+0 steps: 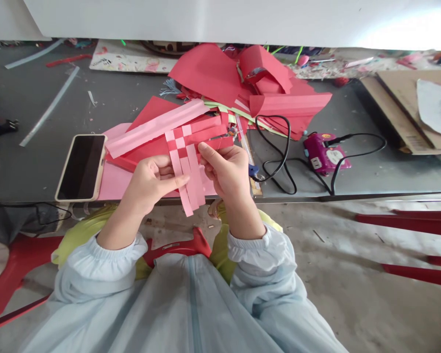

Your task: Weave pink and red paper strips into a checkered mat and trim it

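A small woven mat of red and pink paper strips [186, 157] is held up over the table's near edge. My left hand [150, 182] pinches the hanging pink strips from the left, thumb on top. My right hand [226, 169] pinches the weave's right side, where the red strips stick out. Loose pink strip ends dangle below both hands. A bundle of long pink strips [156, 127] lies on red paper just behind the weave.
A phone [81, 166] lies face up at the left on a pink sheet. A heap of red paper [242, 81] fills the table's middle back. A magenta power strip [325, 154] with black cables sits right. Cardboard [400, 105] lies far right. Red stool legs stand on the floor.
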Motion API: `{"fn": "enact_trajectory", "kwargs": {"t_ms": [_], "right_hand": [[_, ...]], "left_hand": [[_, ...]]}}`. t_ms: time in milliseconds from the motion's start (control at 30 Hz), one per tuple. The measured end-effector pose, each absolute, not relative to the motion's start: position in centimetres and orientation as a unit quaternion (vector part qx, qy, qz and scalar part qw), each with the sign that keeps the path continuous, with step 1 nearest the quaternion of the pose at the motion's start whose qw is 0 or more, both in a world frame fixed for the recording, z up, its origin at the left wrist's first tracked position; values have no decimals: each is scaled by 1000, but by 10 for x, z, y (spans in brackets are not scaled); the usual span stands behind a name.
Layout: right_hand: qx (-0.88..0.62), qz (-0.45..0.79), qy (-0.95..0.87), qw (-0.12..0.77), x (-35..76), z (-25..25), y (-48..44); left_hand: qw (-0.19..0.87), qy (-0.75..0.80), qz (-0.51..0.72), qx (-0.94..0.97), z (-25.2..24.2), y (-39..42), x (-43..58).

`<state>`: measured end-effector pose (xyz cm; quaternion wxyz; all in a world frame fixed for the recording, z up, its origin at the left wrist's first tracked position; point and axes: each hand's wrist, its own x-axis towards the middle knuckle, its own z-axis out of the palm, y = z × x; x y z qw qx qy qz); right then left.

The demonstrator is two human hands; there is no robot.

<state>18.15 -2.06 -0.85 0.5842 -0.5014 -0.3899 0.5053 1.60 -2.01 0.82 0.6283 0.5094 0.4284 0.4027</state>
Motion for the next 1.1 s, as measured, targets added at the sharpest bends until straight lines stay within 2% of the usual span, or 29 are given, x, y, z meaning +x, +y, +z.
{"fn": "enact_trajectory", "kwargs": {"t_ms": [367, 567, 867, 1100], "right_hand": [[-478, 536, -436, 542, 183, -8, -21], [-499, 538, -527, 428, 176, -7, -21], [-468, 569, -566, 371, 174, -7, -20], [-437, 603, -604, 283, 177, -3, -23]], "left_hand": [[532, 446, 482, 535, 4, -9, 10], [492, 473, 497, 536, 1, -7, 6], [466, 489, 490, 552, 11, -6, 2], [446, 498, 511, 539, 11, -1, -8]]}}
